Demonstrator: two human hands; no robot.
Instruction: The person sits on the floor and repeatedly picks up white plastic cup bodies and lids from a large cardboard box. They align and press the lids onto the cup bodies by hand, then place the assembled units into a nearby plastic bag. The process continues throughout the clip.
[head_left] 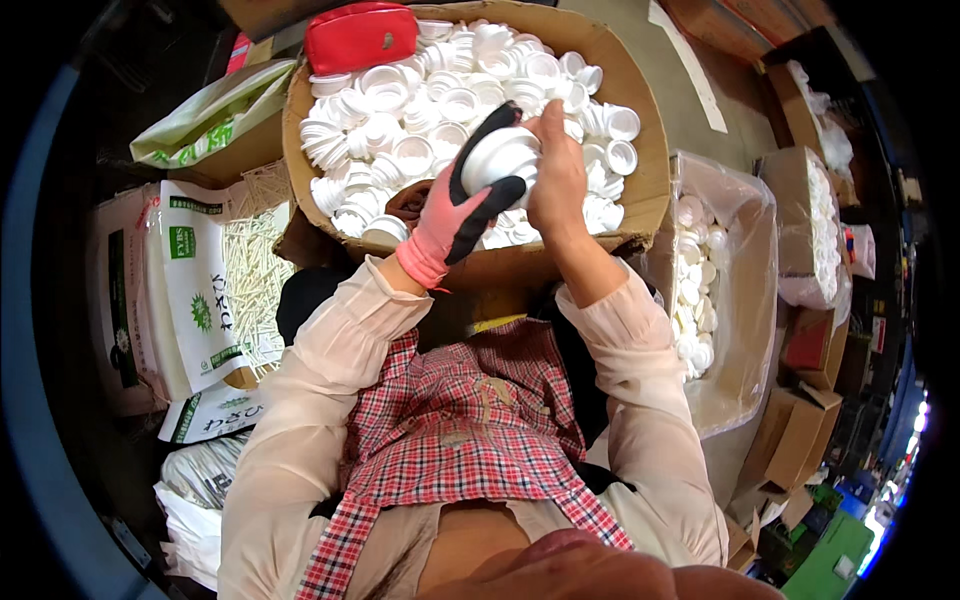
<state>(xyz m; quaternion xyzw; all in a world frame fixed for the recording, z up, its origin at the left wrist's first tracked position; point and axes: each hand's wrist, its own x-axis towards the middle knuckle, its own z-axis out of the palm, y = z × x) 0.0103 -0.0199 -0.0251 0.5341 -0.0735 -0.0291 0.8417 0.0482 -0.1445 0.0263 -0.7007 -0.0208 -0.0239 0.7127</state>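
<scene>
My left hand (452, 212), in a pink and black glove, grips a white round plastic cap (500, 163) with stepped rims, fingers above it and thumb below. My bare right hand (558, 180) presses against the cap's right side, its thumb and fingers closed around that edge. Both hands are raised over a large cardboard box (652, 110) heaped with white plastic caps (455, 103). A brown cloth-like thing (408, 203) shows partly behind my left wrist. On the box's far left corner rests a red zip pouch (362, 40).
To my left, an opened printed bag (190, 290) holds many thin white sticks (258, 280). A plastic-lined box (740, 290) with pale round discs (692, 300) stands to my right. Farther right are more cardboard boxes (800, 430) and a green crate (830, 560).
</scene>
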